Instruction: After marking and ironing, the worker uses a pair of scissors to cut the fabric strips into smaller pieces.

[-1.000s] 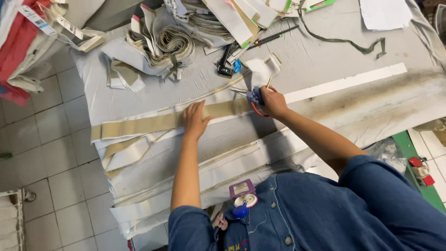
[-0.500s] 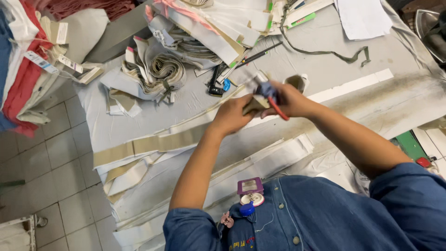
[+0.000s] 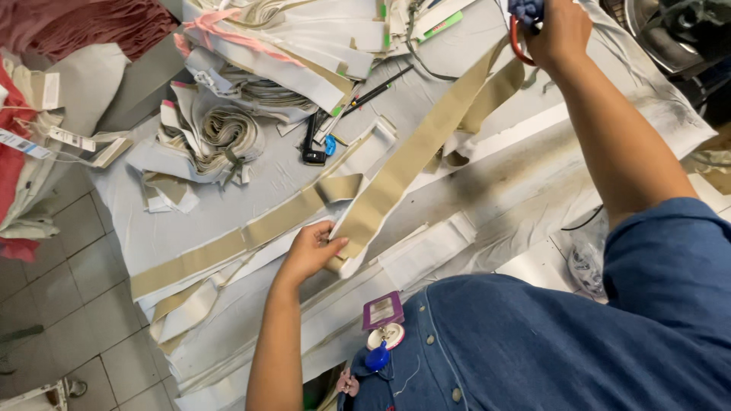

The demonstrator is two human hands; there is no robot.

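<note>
A long beige fabric strip (image 3: pixel 415 156) rises from the cloth-covered table (image 3: pixel 487 190) toward the top right. My left hand (image 3: pixel 308 251) pinches its lower end near the table's front, beside another beige strip (image 3: pixel 228 247) lying flat. My right hand (image 3: pixel 560 30) is raised at the top edge, gripping the strip's far end together with scissors (image 3: pixel 520 30) that have red and blue handles. The scissor blades are hidden.
Piles of cut white and beige strips (image 3: pixel 221 129) and folded pieces (image 3: pixel 304 38) crowd the table's far side, with a black tool (image 3: pixel 314 141) and a pencil (image 3: pixel 377 93) among them. Red fabric (image 3: pixel 23 160) hangs at left over tiled floor (image 3: pixel 61 304). A badge (image 3: pixel 383 312) hangs on my denim shirt.
My right hand has lifted the strip's end and the scissors up and to the right. My left hand has slid back down the strip toward the table's front.
</note>
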